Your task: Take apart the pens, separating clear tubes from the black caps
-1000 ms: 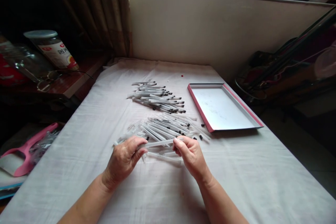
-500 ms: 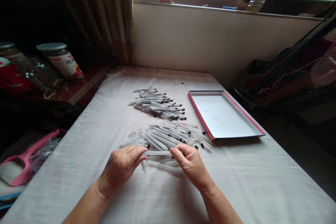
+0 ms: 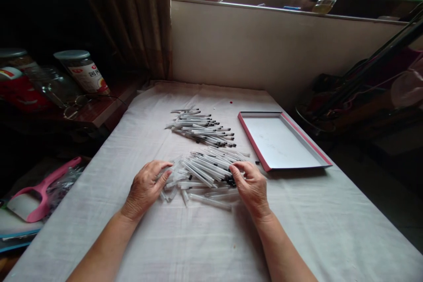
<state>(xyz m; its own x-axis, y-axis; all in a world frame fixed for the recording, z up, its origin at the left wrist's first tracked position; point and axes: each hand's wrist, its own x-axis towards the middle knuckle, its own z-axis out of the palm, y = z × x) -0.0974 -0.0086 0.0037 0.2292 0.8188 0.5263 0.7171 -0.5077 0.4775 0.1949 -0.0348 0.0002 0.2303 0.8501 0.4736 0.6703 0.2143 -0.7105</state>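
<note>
A loose pile of clear pen barrels [image 3: 201,171] lies in front of me, with clear pen caps [image 3: 175,176] at its left side. My left hand [image 3: 147,187] is over the caps, thumb and fingers apart. At the pile's right end, my right hand [image 3: 251,185] has its thumb and forefinger close together in a pinch; whatever is between them is too small to make out. Small black plugs [image 3: 229,180] lie just beside its thumb. Behind this pile is a heap of pens with black ends [image 3: 205,128].
A shallow pink-edged box lid [image 3: 284,141] lies at the right of the cloth-covered table [image 3: 185,246]. Jars [image 3: 84,72] and eyeglasses [image 3: 74,108] stand on a wooden surface at left. Below them is a pink-handled object [image 3: 42,189]. A wall and window are behind.
The pen barrel that both hands held between them is no longer in their grip. My hands have moved apart and forward, the left to the caps, the right to the black plugs.
</note>
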